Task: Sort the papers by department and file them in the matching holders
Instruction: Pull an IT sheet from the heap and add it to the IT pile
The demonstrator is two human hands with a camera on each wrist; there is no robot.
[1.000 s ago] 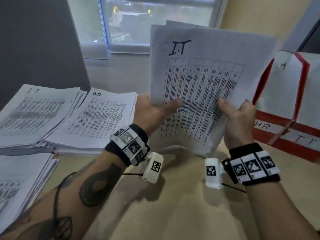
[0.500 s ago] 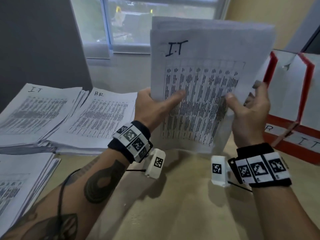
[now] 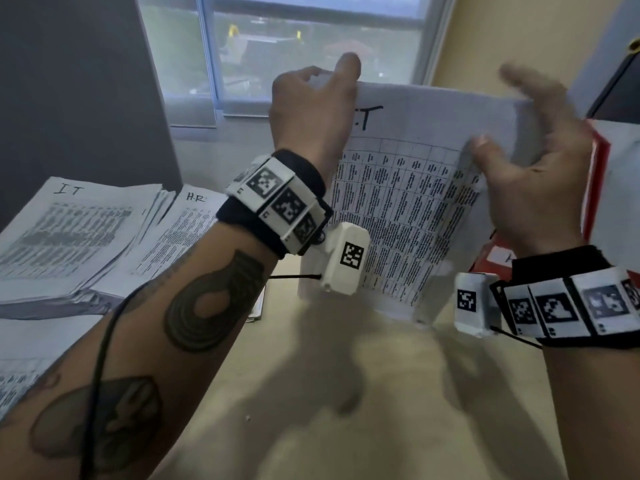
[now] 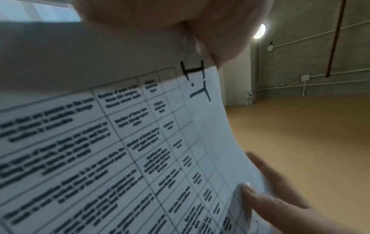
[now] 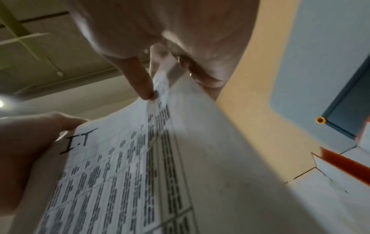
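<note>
White paper, printed table, "I.T" handwritten at top: the I.T stack (image 3: 415,209) is held upright above the counter (image 3: 346,393), btwn both hands, in front of the window (image 3: 294,39).

Left hand (image 3: 311,109) grips the stack's top left corner, thumb over the front by the "I.T" mark, fingers curled behind the top edge. Right hand (image 3: 533,181) is on the stack's right edge: thumb presses the front sheet, fingers behind are blurred, spread and only loosely bent. Right wrist view shows a fingertip (image 5: 148,93) on the sheet edges, a few sheets fanned apart there. Grip on that side looks light; can't tell if it truly pinches.

Red-and-white holder (image 3: 595,188) stands just behind/right of the stack, mostly hidden by right hand.

On counter at left: IT pile (image 3: 69,230) w/ HR pile (image 3: 180,237) beside it, edges overlapping. Another paper pile (image 3: 27,358) lies nearer, bottom left, label not readable.
</note>
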